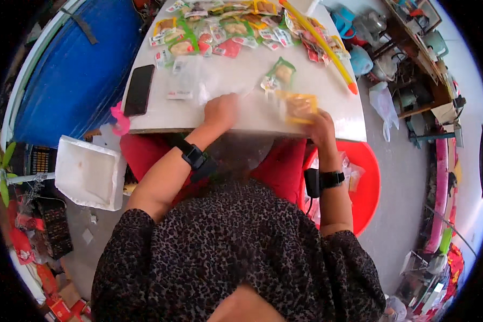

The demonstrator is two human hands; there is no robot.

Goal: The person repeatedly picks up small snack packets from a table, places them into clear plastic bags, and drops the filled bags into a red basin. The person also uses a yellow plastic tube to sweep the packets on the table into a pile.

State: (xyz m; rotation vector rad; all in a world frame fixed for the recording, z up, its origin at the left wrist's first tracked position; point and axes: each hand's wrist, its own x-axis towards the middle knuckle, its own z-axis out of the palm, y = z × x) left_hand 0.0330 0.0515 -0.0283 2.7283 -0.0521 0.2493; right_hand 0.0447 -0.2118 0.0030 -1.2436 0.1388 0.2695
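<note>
My right hand (322, 129) grips a small yellow-edged snack packet (299, 107) over the front edge of the white table (241, 119). The packet is blurred, with something brownish inside. Just beyond it lies a green-edged packet (280, 74) with pale contents. My left hand (221, 111) is over the table's front edge, its fingers curled but smeared by motion; whether they hold anything is unclear. Close by, a clear plastic bag (183, 80) lies flat, touching or nearly touching the left fingers.
A pile of colourful packets (225, 32) covers the far end. A yellow stick with orange tips (327, 48) lies along the right side. A black phone (139, 90) rests at the left edge. A red tub (367, 188) with packets stands right; a white foam box (88, 172) stands left.
</note>
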